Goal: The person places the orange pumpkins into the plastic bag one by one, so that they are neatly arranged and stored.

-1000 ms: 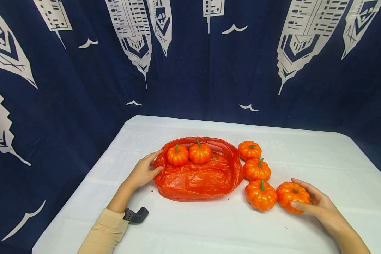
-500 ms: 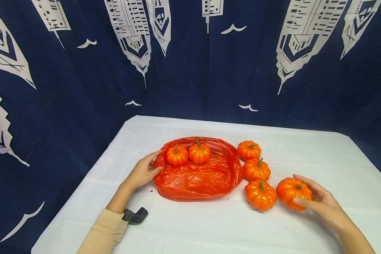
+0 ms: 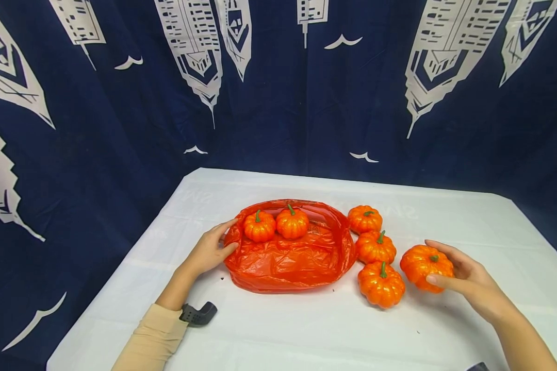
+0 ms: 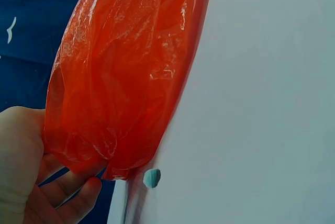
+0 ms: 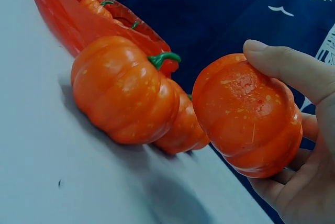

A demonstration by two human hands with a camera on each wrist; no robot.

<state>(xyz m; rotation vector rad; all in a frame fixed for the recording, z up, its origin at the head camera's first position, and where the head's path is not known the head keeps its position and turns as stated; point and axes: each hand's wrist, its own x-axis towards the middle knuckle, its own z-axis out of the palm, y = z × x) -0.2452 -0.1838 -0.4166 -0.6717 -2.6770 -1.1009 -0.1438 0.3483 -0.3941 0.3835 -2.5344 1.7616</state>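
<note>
The pumpkin [image 5: 246,119] in my right grip [image 3: 473,286] is orange, flecked with yellow. Three pumpkins [image 3: 381,284] right of the frame's centre and two pumpkins [image 3: 292,224] near its middle are orange too, with green stems [image 3: 383,270]. The bag [image 3: 283,265] is red, the desk [image 3: 306,330] white. Across the top, navy cloth [image 3: 278,113] carries a white print [image 3: 187,38] of buildings and birds. Lower left, my sleeve [image 3: 153,335] is beige; the sliver [image 3: 478,367] at lower right seems dark grey, though little shows.

readable text: none | white tablecloth [image 3: 278,335] — faint letter-like marks [image 3: 403,211], unreadable
</note>
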